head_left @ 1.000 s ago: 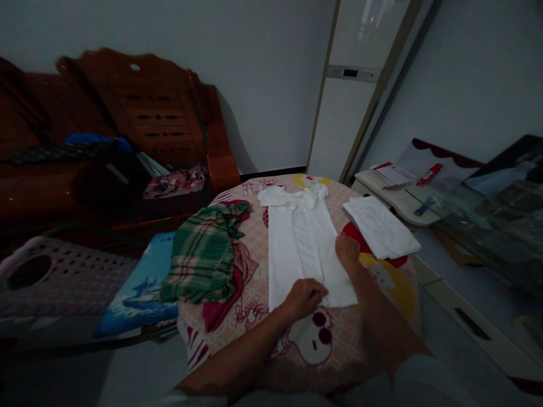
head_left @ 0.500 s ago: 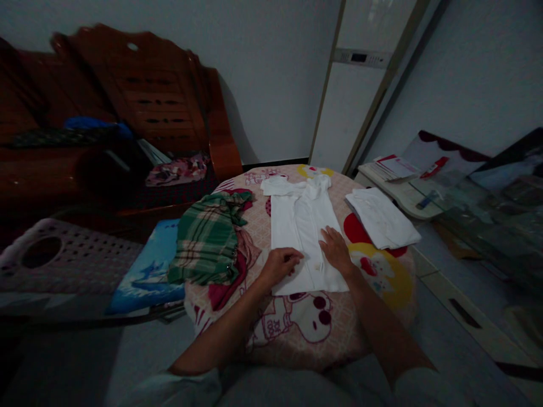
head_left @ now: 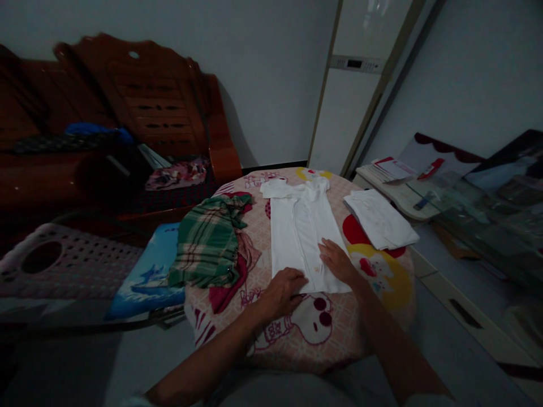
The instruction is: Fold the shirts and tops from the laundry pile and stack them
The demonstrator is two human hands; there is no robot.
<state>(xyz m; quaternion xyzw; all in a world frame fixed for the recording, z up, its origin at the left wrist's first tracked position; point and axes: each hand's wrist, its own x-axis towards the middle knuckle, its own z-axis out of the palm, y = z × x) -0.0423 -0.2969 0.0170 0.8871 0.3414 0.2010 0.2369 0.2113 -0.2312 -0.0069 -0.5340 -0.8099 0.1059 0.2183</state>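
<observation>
A white short-sleeved shirt [head_left: 283, 234] lies on the round table, its sides folded in toward the middle and its collar end away from me. My left hand [head_left: 283, 291] is at the lower left corner of the shirt, fingers loosely curved over the hem and thumb apart from them. Flat on the right side of the shirt rests my right hand [head_left: 337, 261], open with its fingers stretched out. A small pale label shows on the cloth between my hands.
A patterned cloth [head_left: 345, 333] covers the table. Left on it lies a green plaid garment [head_left: 206, 243] over red and pink cloth; at right is a folded white garment [head_left: 379, 217]. A blue printed bag [head_left: 148, 277], wooden bench [head_left: 159, 102] and glass shelf [head_left: 462, 209] stand around.
My left hand has moved down toward me to the hem, and its fingers have loosened from a closer curl. My right hand has slid slightly toward me.
</observation>
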